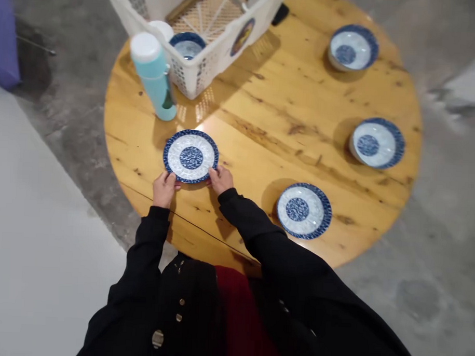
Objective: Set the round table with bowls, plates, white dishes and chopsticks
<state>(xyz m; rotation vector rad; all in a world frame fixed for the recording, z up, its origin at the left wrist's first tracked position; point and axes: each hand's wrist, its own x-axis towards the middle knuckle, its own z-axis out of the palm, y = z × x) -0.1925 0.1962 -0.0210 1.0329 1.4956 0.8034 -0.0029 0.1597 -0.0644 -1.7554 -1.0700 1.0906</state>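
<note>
Right, I'm looking down at a round, knotty wooden tabletop [263,111], and both hands are on the same thing. The round blue-and-white patterned ceramic plate [190,156] lies flat near the tabletop's lower-left edge, directly above the hands in the frame. Left hand [164,188] has its fingers curled at the plate's lower-left rim. Right hand [221,179] is curled at the lower-right rim, so the plate is gripped from both sides. Neither hand is wide open. The plate is round, so it has no long axis, and the two hands are about equally close, with the left a touch lower in the frame.

I count four patterned dishes on the wood:
- the held plate
- a second plate [304,210] at lower right
- a dish [377,142] at the right edge
- a dish [353,47] at upper right

A fifth blue dish [187,45] sits inside the one white plastic lattice basket [210,63] at the top of the frame. One teal flask with a white cap [155,76] stands upright just beside the basket, above the held plate.
</note>
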